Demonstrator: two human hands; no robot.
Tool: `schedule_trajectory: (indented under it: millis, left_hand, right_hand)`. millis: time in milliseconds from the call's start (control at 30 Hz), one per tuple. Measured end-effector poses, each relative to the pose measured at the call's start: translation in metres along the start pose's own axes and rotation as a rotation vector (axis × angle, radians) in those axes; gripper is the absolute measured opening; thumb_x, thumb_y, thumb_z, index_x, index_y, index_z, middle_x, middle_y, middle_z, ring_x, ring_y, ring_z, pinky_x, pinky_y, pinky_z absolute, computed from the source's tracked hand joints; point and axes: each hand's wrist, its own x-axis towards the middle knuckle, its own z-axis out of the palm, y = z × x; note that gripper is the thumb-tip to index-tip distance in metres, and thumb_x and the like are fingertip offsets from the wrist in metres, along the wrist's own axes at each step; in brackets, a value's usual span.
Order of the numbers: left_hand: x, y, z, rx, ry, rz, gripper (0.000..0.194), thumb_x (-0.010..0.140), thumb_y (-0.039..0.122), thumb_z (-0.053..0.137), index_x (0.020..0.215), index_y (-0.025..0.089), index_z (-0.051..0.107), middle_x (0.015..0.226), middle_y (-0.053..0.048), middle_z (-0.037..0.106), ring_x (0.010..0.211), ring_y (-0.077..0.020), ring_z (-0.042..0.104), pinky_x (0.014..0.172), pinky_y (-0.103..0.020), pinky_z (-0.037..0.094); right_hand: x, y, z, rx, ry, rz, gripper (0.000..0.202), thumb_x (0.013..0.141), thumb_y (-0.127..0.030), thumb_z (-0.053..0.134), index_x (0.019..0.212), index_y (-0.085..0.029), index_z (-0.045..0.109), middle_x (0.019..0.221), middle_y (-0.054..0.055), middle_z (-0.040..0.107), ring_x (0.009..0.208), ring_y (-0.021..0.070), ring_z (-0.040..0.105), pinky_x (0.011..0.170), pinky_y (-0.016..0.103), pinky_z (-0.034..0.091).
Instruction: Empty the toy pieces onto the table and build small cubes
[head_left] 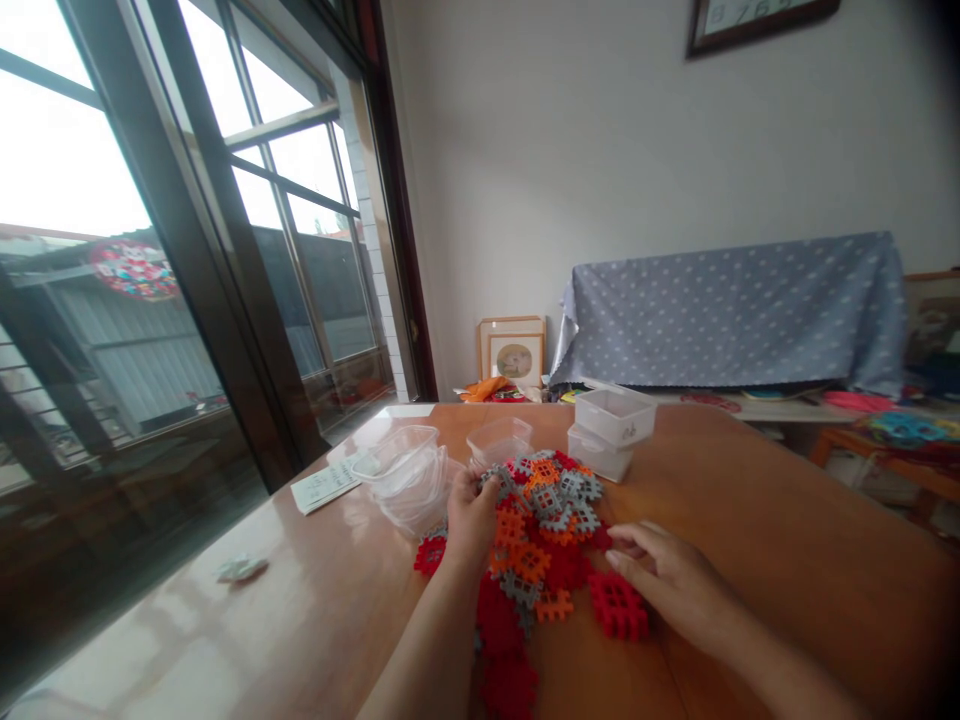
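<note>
A heap of red, orange and grey plastic interlocking pieces (529,560), square with notched edges, lies on the table before me. My left hand (472,515) is at the heap's far left side, thumb and fingers closed on a grey interlocking piece (495,482); part of it is hidden by the fingers. To the right of the heap, my right hand (664,570) has its thumb and fingers a little apart, with the fingertips beside a red piece (601,537) at the heap's edge. Just below those fingertips sits a block of red pieces (619,606), stacked together.
Nested clear plastic tubs (409,490) stand left of the heap, and another clear tub (501,438) behind it. Two stacked white boxes (615,418) are at the back right. A paper note (326,487) and a small crumpled packet (241,568) lie on the left of the wooden table (757,500).
</note>
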Motion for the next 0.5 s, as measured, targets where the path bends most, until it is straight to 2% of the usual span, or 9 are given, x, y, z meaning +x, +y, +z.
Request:
schedule_trajectory:
  millis: [200,300,400,500]
  left_hand:
    - [0.001,-0.001,-0.003,0.080,0.074,0.022,0.033,0.080,0.050,0.069,0.085,0.020,0.055,0.069,0.004,0.055,0.070,-0.0140,0.056,0.070,-0.026,0.046]
    - [0.002,-0.003,-0.004,0.068,0.073,0.007,0.035,0.082,0.054,0.066,0.086,0.021,0.057,0.068,0.003,0.057,0.073,-0.0160,0.058,0.072,-0.027,0.047]
    - [0.001,-0.007,-0.002,0.012,0.002,-0.007,0.038,0.084,0.056,0.065,0.096,0.020,0.063,0.080,-0.002,0.067,0.087,-0.0211,0.064,0.082,-0.032,0.050]
    - [-0.002,-0.011,0.001,-0.111,-0.135,-0.037,0.047,0.087,0.057,0.063,0.117,0.021,0.064,0.108,-0.010,0.072,0.110,-0.0255,0.064,0.099,-0.038,0.047]
  right_hand:
    - [0.001,0.001,-0.001,-0.005,0.011,0.002,0.038,0.093,-0.053,0.052,0.114,-0.024,0.066,0.109,0.007,0.069,0.099,0.0245,0.066,0.086,0.036,0.052]
    - [0.001,0.002,0.000,0.002,0.010,0.004,0.039,0.093,-0.053,0.053,0.115,-0.023,0.066,0.110,0.007,0.069,0.099,0.0242,0.066,0.086,0.035,0.052]
    - [0.000,0.002,0.000,0.005,0.007,-0.001,0.040,0.093,-0.053,0.052,0.115,-0.023,0.066,0.110,0.008,0.069,0.099,0.0242,0.066,0.086,0.035,0.052]
    - [-0.001,0.001,0.000,0.007,0.010,-0.011,0.040,0.093,-0.053,0.052,0.115,-0.022,0.066,0.110,0.008,0.070,0.099,0.0241,0.067,0.086,0.034,0.052]
